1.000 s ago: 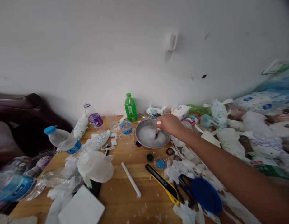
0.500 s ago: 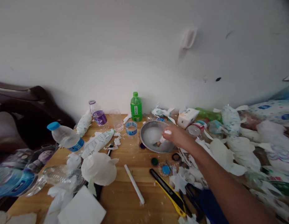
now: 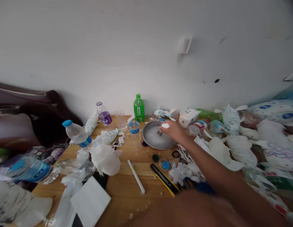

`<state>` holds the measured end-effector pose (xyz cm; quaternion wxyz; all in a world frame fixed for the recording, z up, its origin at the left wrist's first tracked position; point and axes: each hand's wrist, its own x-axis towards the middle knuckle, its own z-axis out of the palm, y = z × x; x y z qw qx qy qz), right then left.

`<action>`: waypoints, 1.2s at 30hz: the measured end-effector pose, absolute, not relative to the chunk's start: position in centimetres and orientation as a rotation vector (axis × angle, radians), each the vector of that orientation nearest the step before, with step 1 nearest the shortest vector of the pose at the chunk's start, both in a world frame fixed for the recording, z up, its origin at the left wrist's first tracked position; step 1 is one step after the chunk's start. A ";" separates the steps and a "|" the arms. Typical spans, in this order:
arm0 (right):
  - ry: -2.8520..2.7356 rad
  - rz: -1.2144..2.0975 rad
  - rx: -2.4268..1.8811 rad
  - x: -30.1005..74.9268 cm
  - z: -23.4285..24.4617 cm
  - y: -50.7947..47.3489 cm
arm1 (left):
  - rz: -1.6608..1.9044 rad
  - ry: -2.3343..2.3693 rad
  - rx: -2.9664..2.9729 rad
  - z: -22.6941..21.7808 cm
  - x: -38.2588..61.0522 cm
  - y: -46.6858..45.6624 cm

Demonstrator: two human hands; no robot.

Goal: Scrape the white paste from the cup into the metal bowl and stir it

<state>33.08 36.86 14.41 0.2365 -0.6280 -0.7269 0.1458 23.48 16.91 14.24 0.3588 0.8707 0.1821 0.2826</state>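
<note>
- Metal bowl is sitting near the back of the wooden table, just in front of the wall, with a thin white film inside and a small dark piece lying near its middle
- Right hand is reaching over the bowl's right rim, fingers pinching a small white wad above the film, held low, probably so the wad can meet the wet contents
- Left hand is not clearly showing; a blurred skin-toned shape is filling the bottom edge, and whether it is gripping anything cannot be told
- Green bottle, a cut bottle ring with a blue label and a purple-labelled bottle are standing behind and left of the bowl; a yellow utility knife and a white stick are lying nearer
- Compared with half a second ago, the wad is sitting higher, at the bowl's far rim rather than down near the dark piece, and the view is turning left, with the blurred shape newly entering
</note>
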 end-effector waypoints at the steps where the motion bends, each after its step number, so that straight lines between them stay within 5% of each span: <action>1: -1.959 0.458 -1.679 32.9 14.0 36.6 | 0.788 0.523 2.230 14.1 22.4 18.2; 8: -1.782 0.657 -1.596 33.2 11.1 34.3 | 1.580 1.092 1.939 9.8 16.8 22.6; 12: -1.891 0.679 -1.636 34.7 12.0 33.7 | 1.496 1.290 1.448 8.2 17.0 22.0; 18: -1.997 0.251 -1.825 34.5 13.4 34.8 | 1.105 1.192 0.625 7.9 18.2 22.6; 23: -2.243 0.512 -1.687 33.7 13.8 36.8 | 1.008 1.108 0.524 7.8 17.5 23.1; 36: -2.257 0.261 -1.747 32.5 14.5 39.9 | 1.045 0.988 0.454 7.8 17.2 23.4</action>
